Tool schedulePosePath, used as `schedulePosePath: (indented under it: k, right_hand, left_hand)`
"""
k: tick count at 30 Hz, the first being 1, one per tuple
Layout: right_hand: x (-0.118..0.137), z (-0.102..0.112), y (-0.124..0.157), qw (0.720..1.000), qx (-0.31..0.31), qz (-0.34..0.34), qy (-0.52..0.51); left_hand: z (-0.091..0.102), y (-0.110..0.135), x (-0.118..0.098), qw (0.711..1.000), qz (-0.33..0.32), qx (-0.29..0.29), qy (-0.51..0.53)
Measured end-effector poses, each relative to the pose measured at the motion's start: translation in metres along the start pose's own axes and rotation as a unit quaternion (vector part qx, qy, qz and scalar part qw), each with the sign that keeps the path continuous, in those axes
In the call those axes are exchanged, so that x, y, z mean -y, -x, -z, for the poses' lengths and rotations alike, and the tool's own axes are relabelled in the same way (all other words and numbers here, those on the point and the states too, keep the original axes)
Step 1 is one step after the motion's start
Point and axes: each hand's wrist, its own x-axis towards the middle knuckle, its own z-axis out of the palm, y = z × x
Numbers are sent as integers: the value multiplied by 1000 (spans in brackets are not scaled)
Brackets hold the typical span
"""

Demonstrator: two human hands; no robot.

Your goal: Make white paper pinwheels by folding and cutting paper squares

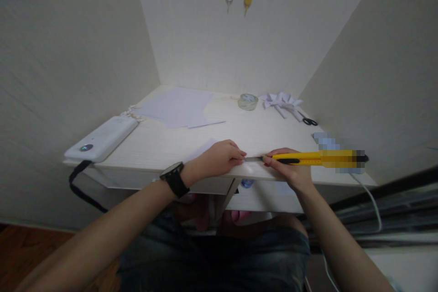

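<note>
My right hand [292, 171] grips a yellow utility knife [297, 157] close to its blade end, just above the front edge of the white desk [150, 146]. The handle stretches out to the right, its far end pixelated. A thin blade [253, 159] sticks out to the left and reaches the fingertips of my left hand [222, 157]. Those fingers are pinched together, and whatever lies between them is hidden. Partly covered by my left hand and wrist, a white sheet of paper [202, 148] lies on the desk.
Paper sheets [178, 105] spread at the back left, near a white device [104, 137] with a black strap. Clear tape [247, 101], folded paper pieces [280, 99] and black-handled scissors [310, 121] lie at the back right. A white cable [371, 196] hangs over the right edge. Walls enclose the desk.
</note>
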Motion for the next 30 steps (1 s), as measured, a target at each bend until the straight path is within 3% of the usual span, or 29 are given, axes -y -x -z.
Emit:
schedulePosePath:
  k: [8,12,17,24,30]
  right_hand:
    - [2,1,1,999,3,16,28]
    - [3,2,1,999,6,22,31]
    - [2,2,1,999,2,13,30]
    - [-4,4,3,1000,9,-3,15]
    - [0,3,2,1000,2,-11,6]
  left_hand:
    - [-3,2,0,999,3,-12,-33]
    - [0,18,-13,993,12,-12,-113]
    - [0,24,-25,990,19,10,-142]
    - [-6,33,-22,987,-25,-33,-152]
    - [-10,34,-23,983,-39,-23,-180]
